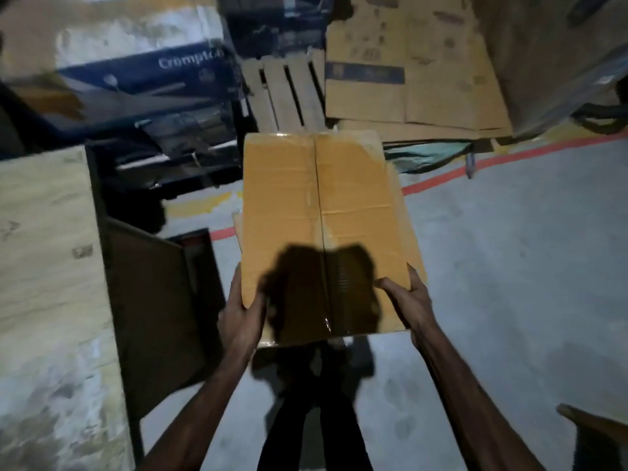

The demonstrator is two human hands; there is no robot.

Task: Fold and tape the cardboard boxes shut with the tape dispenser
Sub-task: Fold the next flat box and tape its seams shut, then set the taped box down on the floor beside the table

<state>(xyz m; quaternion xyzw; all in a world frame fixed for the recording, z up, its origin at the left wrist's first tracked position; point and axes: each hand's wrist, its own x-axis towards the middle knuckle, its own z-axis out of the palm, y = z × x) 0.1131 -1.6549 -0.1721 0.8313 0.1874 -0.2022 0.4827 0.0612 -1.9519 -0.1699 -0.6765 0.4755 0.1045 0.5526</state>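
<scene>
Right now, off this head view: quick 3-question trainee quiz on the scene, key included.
1. True or false: only the right hand grips the cardboard box.
2. Which word is printed on the blue carton at upper left? A) Crompton B) Philips C) Havells
3. Fill in: the painted floor line running past the box is ____.
Key: 1. False: the left hand grips the other near corner too. 2. A. 3. Red.
</scene>
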